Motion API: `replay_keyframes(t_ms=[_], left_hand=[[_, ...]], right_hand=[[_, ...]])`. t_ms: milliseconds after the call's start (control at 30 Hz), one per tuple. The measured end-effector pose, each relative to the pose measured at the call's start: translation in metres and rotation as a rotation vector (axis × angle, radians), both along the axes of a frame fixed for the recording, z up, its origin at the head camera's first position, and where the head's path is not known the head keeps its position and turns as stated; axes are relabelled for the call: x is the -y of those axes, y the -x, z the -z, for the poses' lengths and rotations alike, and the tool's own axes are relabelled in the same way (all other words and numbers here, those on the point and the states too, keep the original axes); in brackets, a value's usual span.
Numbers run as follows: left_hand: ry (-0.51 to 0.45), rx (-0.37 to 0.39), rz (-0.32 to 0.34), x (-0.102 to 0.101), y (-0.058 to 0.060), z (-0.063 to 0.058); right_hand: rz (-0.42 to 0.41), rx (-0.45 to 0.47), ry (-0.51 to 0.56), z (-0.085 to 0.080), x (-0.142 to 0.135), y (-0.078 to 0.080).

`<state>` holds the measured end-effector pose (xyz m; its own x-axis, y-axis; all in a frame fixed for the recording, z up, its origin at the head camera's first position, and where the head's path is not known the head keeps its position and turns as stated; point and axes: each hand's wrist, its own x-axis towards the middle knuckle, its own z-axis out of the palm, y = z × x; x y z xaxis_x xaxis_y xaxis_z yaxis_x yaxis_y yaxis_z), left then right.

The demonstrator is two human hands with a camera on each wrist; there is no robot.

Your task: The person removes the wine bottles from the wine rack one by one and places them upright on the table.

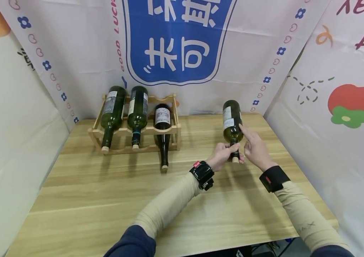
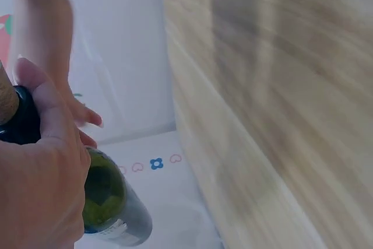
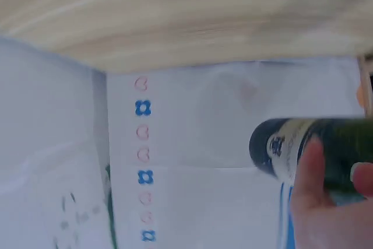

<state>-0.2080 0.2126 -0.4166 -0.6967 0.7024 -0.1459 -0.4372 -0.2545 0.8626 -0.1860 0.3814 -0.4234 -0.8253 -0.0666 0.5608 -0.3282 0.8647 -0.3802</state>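
A dark green wine bottle (image 1: 232, 130) with a pale label and a cork (image 1: 235, 160) is tilted above the right side of the table, cork end toward me. My left hand (image 1: 221, 155) grips its neck, the thumb lying across it. My right hand (image 1: 256, 149) touches the side of the bottle's body with extended fingers. In the right wrist view, fingertips (image 3: 315, 150) lie against the glass near the label. The left wrist view shows the neck within the left hand (image 2: 46, 173), with the bottle's body pointing away from me.
On the back left of the wooden table (image 1: 104, 203) stands a wooden rack (image 1: 149, 130). It holds two green bottles (image 1: 112, 110) (image 1: 138, 109) on its upper level and a darker bottle (image 1: 162, 119) lower at the right. Printed cloth walls (image 1: 82, 46) enclose the table's back and sides.
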Motion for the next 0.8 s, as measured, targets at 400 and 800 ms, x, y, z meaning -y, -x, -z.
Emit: replay_keyframes(t_ms=[400,800], left_hand=[[-0.011,-0.025,0.033,0.005,0.003,-0.026],[0.052,-0.061,0.023,0.008,0.001,-0.043]], right_hand=[[0.026,-0.411,-0.165,0.018,0.017,0.012],[0.005,-0.504,-0.008,0.012,0.031,0.016]])
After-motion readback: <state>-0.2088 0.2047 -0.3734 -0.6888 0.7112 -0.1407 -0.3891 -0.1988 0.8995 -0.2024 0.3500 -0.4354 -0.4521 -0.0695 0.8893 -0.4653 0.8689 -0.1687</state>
